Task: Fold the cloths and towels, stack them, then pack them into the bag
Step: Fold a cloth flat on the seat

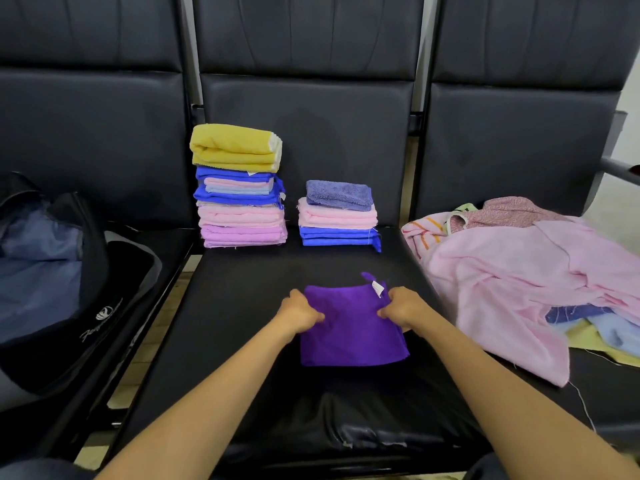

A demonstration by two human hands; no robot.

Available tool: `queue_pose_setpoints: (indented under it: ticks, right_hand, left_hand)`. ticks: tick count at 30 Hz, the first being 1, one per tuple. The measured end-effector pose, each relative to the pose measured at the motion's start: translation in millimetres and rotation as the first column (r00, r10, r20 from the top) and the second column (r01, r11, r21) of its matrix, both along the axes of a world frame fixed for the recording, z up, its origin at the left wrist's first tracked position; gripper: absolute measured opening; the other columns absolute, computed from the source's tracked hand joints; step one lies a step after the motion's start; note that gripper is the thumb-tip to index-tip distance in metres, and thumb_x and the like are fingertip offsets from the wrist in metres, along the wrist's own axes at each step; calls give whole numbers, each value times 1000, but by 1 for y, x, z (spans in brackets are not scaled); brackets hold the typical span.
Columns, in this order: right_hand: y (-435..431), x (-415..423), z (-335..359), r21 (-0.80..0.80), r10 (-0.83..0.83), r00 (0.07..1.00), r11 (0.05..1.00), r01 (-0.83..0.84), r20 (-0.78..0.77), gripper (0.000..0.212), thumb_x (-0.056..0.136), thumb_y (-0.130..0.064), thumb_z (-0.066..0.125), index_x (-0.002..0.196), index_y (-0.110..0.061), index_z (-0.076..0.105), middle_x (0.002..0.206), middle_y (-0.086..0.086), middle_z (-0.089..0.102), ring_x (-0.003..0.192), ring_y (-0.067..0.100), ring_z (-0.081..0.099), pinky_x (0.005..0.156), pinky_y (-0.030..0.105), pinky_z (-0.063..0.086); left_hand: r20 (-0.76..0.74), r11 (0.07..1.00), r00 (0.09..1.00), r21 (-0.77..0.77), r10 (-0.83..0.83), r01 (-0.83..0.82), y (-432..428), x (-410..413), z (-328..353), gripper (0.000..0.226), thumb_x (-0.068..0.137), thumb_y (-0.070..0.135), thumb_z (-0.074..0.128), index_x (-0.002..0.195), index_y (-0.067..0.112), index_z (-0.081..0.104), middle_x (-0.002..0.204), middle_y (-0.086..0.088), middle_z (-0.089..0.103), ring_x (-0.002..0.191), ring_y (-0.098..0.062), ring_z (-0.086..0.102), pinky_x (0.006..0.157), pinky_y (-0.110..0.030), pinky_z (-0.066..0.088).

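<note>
an open dark bag (pixel 52 271) lies on the left seat. at the far left of the middle seat (pixel 225 306) stands a tall stack (pixel 239 188) of folded cloths with a yellow towel on top. nearer, the left hand (pixel 299 311) grips the left edge of the purple cloth (pixel 349 330), fingers curled in, knuckles up. the cloth lies folded and flat on the seat between both hands. beyond it stands a short stack (pixel 337 216) topped by a grey-blue cloth. the right hand (pixel 403 306) pinches the cloth's right edge just below a white tag, fingers curled. both forearms reach forward and converge. a loose, mostly pink pile (pixel 519 271) covers the right seat.
</note>
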State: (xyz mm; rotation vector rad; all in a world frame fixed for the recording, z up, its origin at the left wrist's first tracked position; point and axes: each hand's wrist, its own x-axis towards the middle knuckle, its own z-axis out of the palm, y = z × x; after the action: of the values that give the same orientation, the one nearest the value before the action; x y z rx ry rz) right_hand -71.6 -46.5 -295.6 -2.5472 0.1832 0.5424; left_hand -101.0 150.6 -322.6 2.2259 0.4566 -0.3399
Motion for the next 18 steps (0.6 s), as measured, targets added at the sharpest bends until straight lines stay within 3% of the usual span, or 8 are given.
queue_pose_setpoints:
  ticks: [2, 5, 7, 10, 14, 16, 18]
  right_hand:
    - [0, 0, 0, -43, 9, 1000, 999, -9, -1, 29, 92, -20, 60, 116, -5, 55, 116, 13, 60, 96, 23, 61, 80, 31, 52]
    - [1, -1, 1, -69, 26, 1000, 997, -25, 14, 30, 95, -20, 54, 120, -4, 54, 119, 14, 59, 89, 20, 56, 70, 27, 46]
    - [2, 0, 0, -87, 27, 999, 996, -25, 19, 34, 98, -21, 48, 127, -3, 51, 122, 14, 58, 92, 20, 56, 71, 27, 45]
    - [1, 2, -1, -105, 35, 999, 994, -35, 5, 35, 100, -20, 43, 128, -1, 52, 123, 15, 57, 95, 22, 58, 70, 28, 44]
    - [5, 2, -3, -117, 80, 997, 990, -79, 7, 30, 97, -15, 41, 120, -1, 53, 113, 17, 60, 89, 27, 62, 72, 31, 50]
    - [11, 2, -6, 3, 36, 999, 999, -36, 10, 30, 97, -18, 39, 115, 1, 53, 101, 19, 64, 79, 30, 66, 72, 36, 56]
    - [15, 1, -4, 309, -89, 988, 943, 125, -127, 46, 101, -35, 37, 127, 1, 49, 104, 19, 66, 81, 27, 66, 72, 39, 57]
  left_hand:
    - [-47, 996, 999, -80, 22, -26, -1, -3, -9, 71, 81, 27, 75, 135, 3, 37, 132, -12, 51, 113, -27, 57, 89, -37, 53]
    - [-23, 979, 995, -176, 95, -98, -3, -4, -20, 53, 78, 28, 78, 118, 3, 54, 116, -7, 61, 104, -26, 61, 89, -38, 53]
    - [-18, 928, 992, -351, 125, -123, -4, -5, -19, 42, 80, 25, 75, 113, 3, 61, 110, -7, 67, 99, -24, 65, 90, -38, 53]
    - [2, 808, 997, -586, 77, -61, -8, -12, 6, 26, 87, 17, 63, 111, 8, 65, 102, -8, 72, 95, -23, 68, 88, -35, 53]
    - [65, 777, 998, -627, -18, 54, -15, -14, 57, 24, 88, 16, 58, 110, 8, 63, 102, -12, 71, 91, -24, 67, 91, -37, 50]
    - [107, 787, 992, -605, -72, 123, -16, -16, 82, 25, 89, 18, 57, 111, 9, 63, 103, -13, 70, 89, -24, 65, 87, -36, 50]
    - [133, 790, 986, -591, -101, 160, -11, -20, 108, 20, 89, 22, 58, 105, 12, 64, 98, -10, 70, 87, -23, 64, 81, -34, 49]
